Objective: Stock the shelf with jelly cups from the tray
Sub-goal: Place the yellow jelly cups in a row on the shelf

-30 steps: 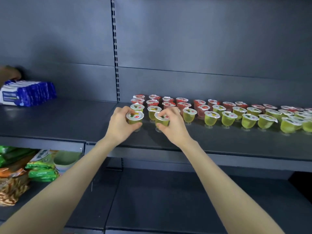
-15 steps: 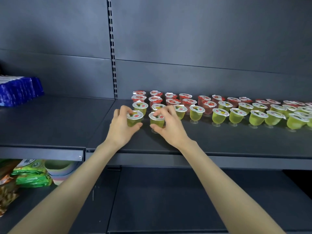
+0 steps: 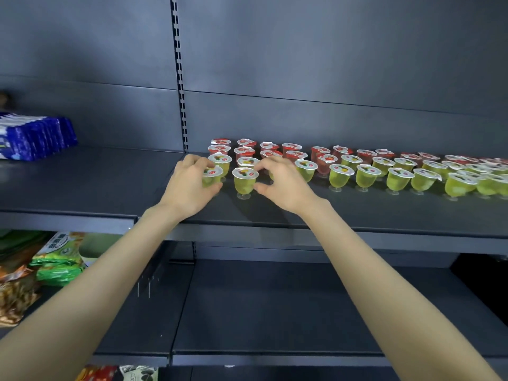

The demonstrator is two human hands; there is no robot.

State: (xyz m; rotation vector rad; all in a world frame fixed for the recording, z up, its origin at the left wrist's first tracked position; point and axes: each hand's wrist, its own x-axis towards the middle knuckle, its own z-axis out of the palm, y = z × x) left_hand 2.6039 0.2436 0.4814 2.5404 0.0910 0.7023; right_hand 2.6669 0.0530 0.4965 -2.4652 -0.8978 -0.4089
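Rows of jelly cups stand on the dark middle shelf point(image 3: 357, 215), red ones point(image 3: 291, 147) at the back and green ones point(image 3: 367, 177) in front, running off to the right. My left hand point(image 3: 189, 188) grips a green jelly cup point(image 3: 212, 177) at the left end of the front row, fingers over its far side and thumb under its front. Just to its right another green cup point(image 3: 244, 182) stands on the shelf by its foot. My right hand point(image 3: 283, 184) is beside that cup, index tip and thumb tip at its right side, with the lid fully showing. No tray is in view.
A stack of blue packets point(image 3: 35, 137) lies on the left shelf section. Green and orange snack bags point(image 3: 55, 259) fill the lower shelf at left. A slotted upright point(image 3: 180, 78) splits the back panel. The lower shelf point(image 3: 275, 312) in front of me is bare dark metal.
Both hands carried their green cups back toward the front row. The right hand's cup now stands on the shelf and its fingers have slid off the lid to the side.
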